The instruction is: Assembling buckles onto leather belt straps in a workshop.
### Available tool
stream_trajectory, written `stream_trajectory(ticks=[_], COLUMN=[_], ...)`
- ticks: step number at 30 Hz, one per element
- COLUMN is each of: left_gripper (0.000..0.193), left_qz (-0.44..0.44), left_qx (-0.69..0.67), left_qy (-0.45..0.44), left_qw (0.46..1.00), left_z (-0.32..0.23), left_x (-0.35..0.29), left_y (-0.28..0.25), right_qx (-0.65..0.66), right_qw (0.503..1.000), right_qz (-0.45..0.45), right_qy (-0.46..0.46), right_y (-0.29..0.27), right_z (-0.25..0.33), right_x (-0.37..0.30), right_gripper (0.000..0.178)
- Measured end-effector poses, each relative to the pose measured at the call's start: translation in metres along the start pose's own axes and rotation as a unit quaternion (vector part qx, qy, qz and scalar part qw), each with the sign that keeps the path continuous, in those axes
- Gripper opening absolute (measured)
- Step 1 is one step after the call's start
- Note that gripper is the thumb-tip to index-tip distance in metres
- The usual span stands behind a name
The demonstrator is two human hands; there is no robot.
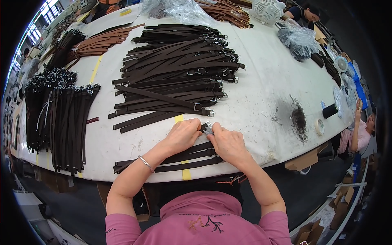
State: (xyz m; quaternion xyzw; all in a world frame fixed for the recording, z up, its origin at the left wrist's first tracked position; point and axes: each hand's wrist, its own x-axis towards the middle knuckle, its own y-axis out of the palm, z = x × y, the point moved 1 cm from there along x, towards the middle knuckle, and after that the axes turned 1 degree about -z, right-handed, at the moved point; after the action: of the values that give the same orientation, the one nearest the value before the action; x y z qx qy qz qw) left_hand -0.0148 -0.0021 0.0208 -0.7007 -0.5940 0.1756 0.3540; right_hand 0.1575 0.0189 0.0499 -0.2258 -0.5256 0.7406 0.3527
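Observation:
Between my two hands, near the front edge of the table, is the buckle end of a dark belt (pixel 206 129) with a silver buckle. My left hand (pixel 183 134) pinches it from the left, its fingers curled and partly hidden. From the right, my right hand (pixel 229 143) grips the same end with thumb and fingers. A few dark brown belts (pixel 188 165) lie flat under and beside my forearms. Just beyond my hands spreads a big pile of similar dark brown belts (pixel 163 69), their buckles mostly toward the right.
Bundled belts (pixel 67 126) hang over the table's left edge. To the right lie a heap of dark thread scraps (pixel 299 120), a tape roll (pixel 319 127) and a black thread spool (pixel 330 111). A white fan (pixel 267 11) stands at the back. A person (pixel 359 134) sits at the right.

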Motion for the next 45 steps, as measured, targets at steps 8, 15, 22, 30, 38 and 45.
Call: stream_trajectory(ticks=[8, 15, 22, 30, 38, 45], left_gripper=[0.01, 0.011, 0.011, 0.011, 0.01, 0.01], left_qz=[0.029, 0.014, 0.012, 0.003, 0.005, 0.014], left_qx=[-0.048, -0.034, -0.038, -0.04, -0.052, -0.045], left_qy=[-0.051, -0.034, -0.033, -0.036, -0.044, -0.043], left_qw=[0.997, 0.999, 0.999, 0.999, 0.998, 0.998], left_z=[0.002, 0.008, 0.008, 0.006, 0.004, 0.006], left_x=[0.004, 0.003, 0.003, 0.003, 0.004, 0.003], left_y=[-0.003, 0.001, 0.001, 0.001, 0.0, 0.0], right_qx=[-0.034, -0.07, -0.063, -0.057, -0.066, -0.051], right_qw=[0.999, 0.997, 0.997, 0.998, 0.997, 0.997], right_qz=[-0.005, -0.022, -0.024, -0.006, -0.032, -0.023], right_qy=[0.017, 0.012, 0.031, 0.021, 0.034, 0.044], right_y=[-0.003, 0.001, 0.002, -0.003, 0.005, 0.004], right_z=[0.01, 0.016, 0.015, 0.015, 0.018, 0.014], right_x=[-0.001, 0.0, 0.001, -0.001, 0.0, 0.001], right_gripper=[0.022, 0.023, 0.021, 0.023, 0.023, 0.021])
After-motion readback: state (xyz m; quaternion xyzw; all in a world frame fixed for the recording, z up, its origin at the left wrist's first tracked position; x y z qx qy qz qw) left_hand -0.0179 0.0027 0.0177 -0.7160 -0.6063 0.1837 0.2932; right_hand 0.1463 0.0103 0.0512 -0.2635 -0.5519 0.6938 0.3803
